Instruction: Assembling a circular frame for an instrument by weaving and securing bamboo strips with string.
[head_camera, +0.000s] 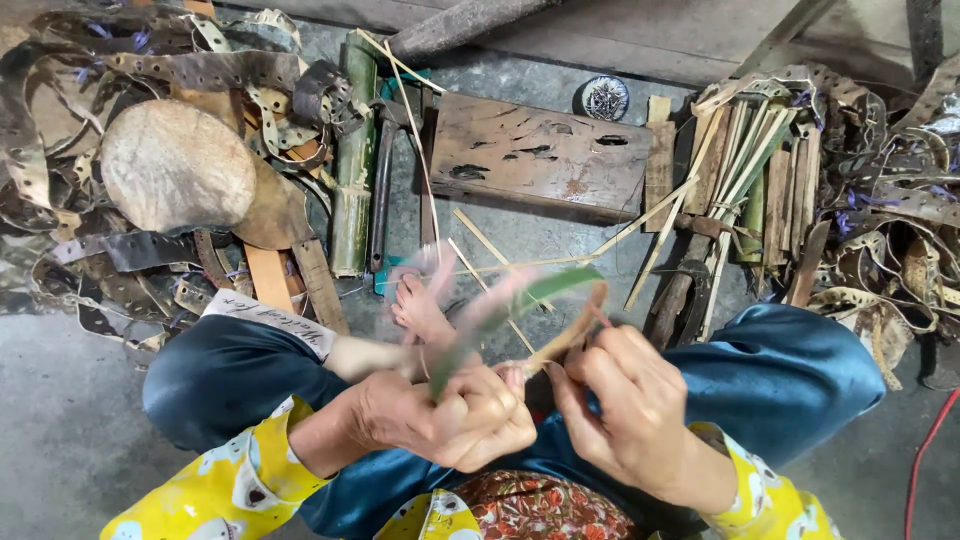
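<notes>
Gripping one blurred green strip (520, 300), both hands (left (450, 415), right (625, 410)) work below a round patterned tin (604, 98).

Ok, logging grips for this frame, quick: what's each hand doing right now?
Left hand: closed in a fist around the green bamboo strip, which is motion-blurred.
Right hand: fingers pinched on the same strip, nearer its tan end.

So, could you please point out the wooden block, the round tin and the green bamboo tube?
wooden block (535, 155), head view, top face.
round tin (604, 98), head view, lid.
green bamboo tube (353, 170), head view, mid-length.
</notes>
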